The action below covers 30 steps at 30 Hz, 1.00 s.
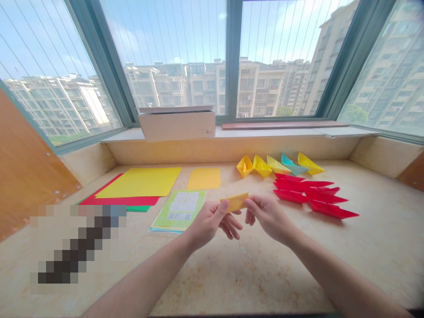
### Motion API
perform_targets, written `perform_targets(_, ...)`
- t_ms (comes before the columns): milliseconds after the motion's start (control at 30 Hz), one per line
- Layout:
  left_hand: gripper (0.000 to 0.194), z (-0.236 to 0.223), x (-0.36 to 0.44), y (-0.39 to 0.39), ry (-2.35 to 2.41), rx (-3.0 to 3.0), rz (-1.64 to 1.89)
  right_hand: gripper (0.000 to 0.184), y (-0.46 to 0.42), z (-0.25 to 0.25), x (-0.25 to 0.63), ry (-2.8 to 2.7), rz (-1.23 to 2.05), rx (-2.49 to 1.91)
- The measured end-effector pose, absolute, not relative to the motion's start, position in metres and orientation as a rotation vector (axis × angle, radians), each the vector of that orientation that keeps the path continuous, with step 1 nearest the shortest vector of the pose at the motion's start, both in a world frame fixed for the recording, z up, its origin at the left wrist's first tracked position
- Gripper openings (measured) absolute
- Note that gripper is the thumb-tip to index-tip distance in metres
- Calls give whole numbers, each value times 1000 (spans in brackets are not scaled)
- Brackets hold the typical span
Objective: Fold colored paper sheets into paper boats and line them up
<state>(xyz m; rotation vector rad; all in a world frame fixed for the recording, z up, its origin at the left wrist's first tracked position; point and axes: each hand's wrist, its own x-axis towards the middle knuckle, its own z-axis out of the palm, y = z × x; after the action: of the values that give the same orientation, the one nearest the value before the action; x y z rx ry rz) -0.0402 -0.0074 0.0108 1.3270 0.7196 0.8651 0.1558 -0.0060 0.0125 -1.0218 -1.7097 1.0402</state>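
A small folded piece of yellow paper [236,202] is held up above the counter between my two hands. My left hand [215,217] pinches its left end with the thumb on top, the lower fingers spread loosely beneath. At the other end, my right hand [265,214] grips the corner between thumb and curled fingers. Beyond the right hand lie several red folded paper boats [306,187]. Behind them stand yellow paper boats [262,166] and a blue one [293,165]. A square sheet of yellow-orange paper [203,178] rests past the left hand.
Large yellow [139,182], red and green sheets are stacked at the left. A green-patterned paper packet [177,210] lies beside my left forearm. A white box [177,123] sits on the window ledge. Something dark at the left is pixelated. Windows [172,53] close off the back.
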Motion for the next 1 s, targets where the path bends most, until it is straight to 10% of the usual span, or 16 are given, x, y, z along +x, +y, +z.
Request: perform_targets(1000,46,3,-35,-8,792,1400,738,26,-4,5,152,-1700,984,-945)
